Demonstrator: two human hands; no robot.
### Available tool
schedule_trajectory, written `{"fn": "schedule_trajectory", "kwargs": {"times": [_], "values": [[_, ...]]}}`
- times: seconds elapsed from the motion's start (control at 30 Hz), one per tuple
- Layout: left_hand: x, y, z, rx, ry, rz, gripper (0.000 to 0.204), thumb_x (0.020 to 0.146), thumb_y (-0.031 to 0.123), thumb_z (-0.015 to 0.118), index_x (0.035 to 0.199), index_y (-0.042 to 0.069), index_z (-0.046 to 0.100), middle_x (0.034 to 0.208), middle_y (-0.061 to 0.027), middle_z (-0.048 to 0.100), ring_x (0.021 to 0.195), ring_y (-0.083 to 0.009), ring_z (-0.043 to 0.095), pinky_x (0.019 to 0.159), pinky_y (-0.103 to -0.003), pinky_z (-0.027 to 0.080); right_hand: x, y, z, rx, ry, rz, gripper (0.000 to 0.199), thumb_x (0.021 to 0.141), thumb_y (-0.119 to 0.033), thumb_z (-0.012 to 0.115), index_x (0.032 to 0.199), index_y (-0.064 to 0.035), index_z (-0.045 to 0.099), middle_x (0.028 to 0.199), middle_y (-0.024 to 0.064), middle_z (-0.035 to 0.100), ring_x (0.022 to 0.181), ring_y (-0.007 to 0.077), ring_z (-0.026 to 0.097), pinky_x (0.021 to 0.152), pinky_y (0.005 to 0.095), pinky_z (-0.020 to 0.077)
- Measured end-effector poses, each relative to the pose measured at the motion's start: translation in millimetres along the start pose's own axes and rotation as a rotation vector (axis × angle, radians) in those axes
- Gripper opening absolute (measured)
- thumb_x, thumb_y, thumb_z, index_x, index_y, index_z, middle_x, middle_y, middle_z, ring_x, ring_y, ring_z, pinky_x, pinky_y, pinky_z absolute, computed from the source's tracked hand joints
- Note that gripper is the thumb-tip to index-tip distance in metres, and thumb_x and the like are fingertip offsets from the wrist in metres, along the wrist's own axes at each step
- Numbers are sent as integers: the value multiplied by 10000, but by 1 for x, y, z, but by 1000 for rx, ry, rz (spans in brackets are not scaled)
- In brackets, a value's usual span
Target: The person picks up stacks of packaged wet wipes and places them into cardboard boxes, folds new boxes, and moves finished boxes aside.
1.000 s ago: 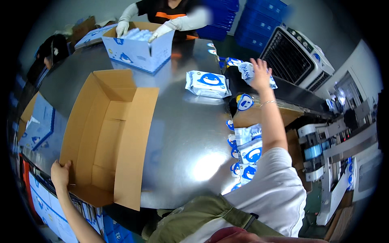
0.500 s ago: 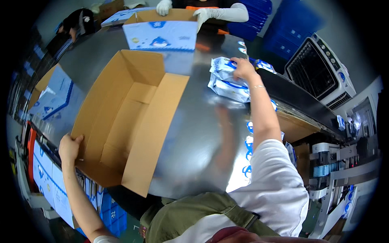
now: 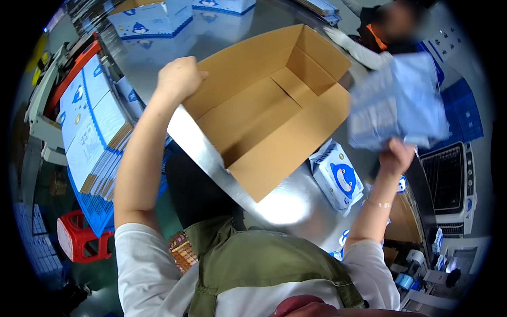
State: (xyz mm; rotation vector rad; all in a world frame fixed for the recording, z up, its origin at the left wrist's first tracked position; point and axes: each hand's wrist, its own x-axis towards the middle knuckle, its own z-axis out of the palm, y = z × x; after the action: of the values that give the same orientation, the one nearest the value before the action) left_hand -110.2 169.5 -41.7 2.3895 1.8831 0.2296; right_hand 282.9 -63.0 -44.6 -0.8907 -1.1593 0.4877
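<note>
An open cardboard box point(image 3: 253, 113), brown inside with its flaps out, sits tilted across the metal table in front of me. My left hand point(image 3: 180, 79) is closed on the rim at the box's left side. Raised to the right of the box, my right hand point(image 3: 397, 157) grips a white-and-blue soft plastic pack point(image 3: 398, 100) by its lower edge; motion blurs the pack. Another soft pack point(image 3: 339, 177), printed with a blue whale, lies on the table between the box and my right forearm.
Flattened white-and-blue cartons point(image 3: 92, 121) are stacked on a blue crate at left, with a red stool point(image 3: 82, 238) below. Printed boxes point(image 3: 153, 21) stand at the far left of the table. A co-worker's white-sleeved arm point(image 3: 362, 53) reaches in beyond the box. An air cooler point(image 3: 449, 179) stands at right.
My right hand has lifted a soft pack off the table, leaving another there. My left hand still holds the box, which has turned. The view has swung to the left.
</note>
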Motion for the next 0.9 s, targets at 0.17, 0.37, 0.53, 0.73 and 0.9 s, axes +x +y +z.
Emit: {"fn": "schedule_trajectory", "kwargs": {"times": [0.17, 0.37, 0.53, 0.73, 0.9], "values": [[8, 7, 6, -160, 64, 19, 366, 911, 333, 555, 1012, 2, 676, 1002, -197, 680, 963, -361, 646, 836, -436, 515, 36, 78, 155, 229, -574, 796, 414, 773, -232, 691, 1105, -5, 594, 977, 90, 652, 922, 209, 628, 872, 364, 498], [4, -14, 5, -25, 89, 120, 303, 919, 299, 549, 927, 44, 714, 956, -178, 692, 918, -347, 662, 796, -425, 530, -21, 41, 208, -519, -787, -138, 458, 820, -179, 650, 1231, 9, 570, 1175, 148, 638, 1087, 272, 595, 942, 384, 450], [51, -50, -4, 93, 122, 150, 277, 895, 304, 587, 914, 57, 713, 973, -168, 690, 954, -341, 654, 800, -435, 525, -41, 5, 59, -997, -351, -66, 691, 634, -145, 778, 1276, -50, 538, 1262, 186, 558, 1206, 327, 516, 1020, 402, 404], [19, 31, -32, -140, 594, 380, 317, 865, 84, 562, 1170, 0, 568, 1134, -215, 622, 1064, -383, 582, 883, -450, 470, -119, 26, -17, -1384, -417, 573, 1059, 463, -273, 847, 1418, -153, 404, 1332, 216, 494, 1235, 409, 465, 1031, 437, 391], [-160, 149, 39, -234, 174, 1201, 776, 604, 151, 782, 1323, 96, 497, 1328, -169, 495, 1271, -357, 433, 1084, -556, 263, -92, 54, -6, -464, -595, 789, 656, 670, -230, 763, 1273, -59, 568, 1226, 146, 607, 1120, 234, 566, 956, 316, 433]]}}
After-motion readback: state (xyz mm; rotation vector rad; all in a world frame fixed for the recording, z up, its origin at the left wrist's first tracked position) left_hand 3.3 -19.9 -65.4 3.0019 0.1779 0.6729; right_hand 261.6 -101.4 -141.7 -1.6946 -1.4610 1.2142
